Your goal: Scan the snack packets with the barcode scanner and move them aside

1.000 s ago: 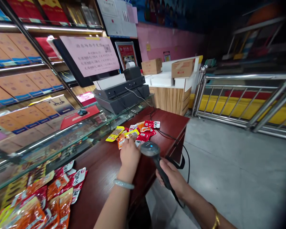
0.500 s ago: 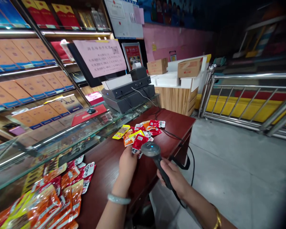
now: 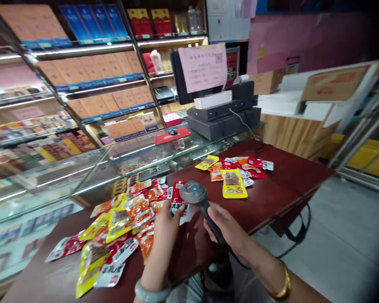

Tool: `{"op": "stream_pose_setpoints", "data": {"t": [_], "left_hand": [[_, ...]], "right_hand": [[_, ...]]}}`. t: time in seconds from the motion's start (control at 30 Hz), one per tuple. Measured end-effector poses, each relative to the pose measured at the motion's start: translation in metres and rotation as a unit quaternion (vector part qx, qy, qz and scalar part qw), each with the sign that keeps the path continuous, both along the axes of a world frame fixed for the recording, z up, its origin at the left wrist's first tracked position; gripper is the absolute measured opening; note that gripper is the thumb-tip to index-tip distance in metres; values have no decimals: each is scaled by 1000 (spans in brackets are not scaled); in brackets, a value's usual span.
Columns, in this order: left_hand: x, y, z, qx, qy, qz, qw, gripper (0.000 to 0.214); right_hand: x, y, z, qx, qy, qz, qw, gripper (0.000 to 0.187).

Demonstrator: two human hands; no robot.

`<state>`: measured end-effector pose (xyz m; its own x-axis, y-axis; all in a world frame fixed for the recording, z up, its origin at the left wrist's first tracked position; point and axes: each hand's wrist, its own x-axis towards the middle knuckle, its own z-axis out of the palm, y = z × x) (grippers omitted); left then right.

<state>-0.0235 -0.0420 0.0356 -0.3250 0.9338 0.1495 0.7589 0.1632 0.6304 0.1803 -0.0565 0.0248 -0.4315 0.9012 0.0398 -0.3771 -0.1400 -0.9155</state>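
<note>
Think of the middle of a clock at the round top of the scanner (image 3: 204, 205). The right hand (image 3: 225, 224) is at 4 o'clock, its fingers curled tight round the handle. The left hand (image 3: 167, 223) is at 8 o'clock, its fingers and thumb nearly together, pinching a red packet (image 3: 177, 191) at 9 o'clock. I cannot tell if packet and scanner touch. Also at 8 o'clock, past the left hand, a big messy pile (image 3: 118, 223) of packets lies on the counter (image 3: 297, 172). Farther off, at 2 o'clock, is a small pile (image 3: 234, 180). It looks only partway through: one packet is held up, not yet put down, and both piles have more. Which ones have been scanned, I cannot tell. The till (image 3: 222, 126) stands beyond, at 1 o'clock.
</note>
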Motion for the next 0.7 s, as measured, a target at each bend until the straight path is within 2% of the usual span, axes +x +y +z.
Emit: {"op": "stream_pose_setpoints", "data": {"t": [0.13,0.23,0.43,0.57,0.7], "left_hand": [[-32,-18,6,-19,-25,33,999,30],[-51,-30,6,2,-39,54,998,33],[-91,-64,1,-5,-35,128,991,31],[-120,-91,-5,-48,-9,180,983,35],[-130,-105,-7,-111,64,220,967,47]], "right_hand": [[-35,1,2,11,-3,48,999,50],[-57,0,3,18,-8,80,997,50],[-82,-6,8,2,-35,118,992,52],[-91,-8,6,-5,-47,130,990,51],[-102,-8,-2,-8,-54,162,985,54]]}}
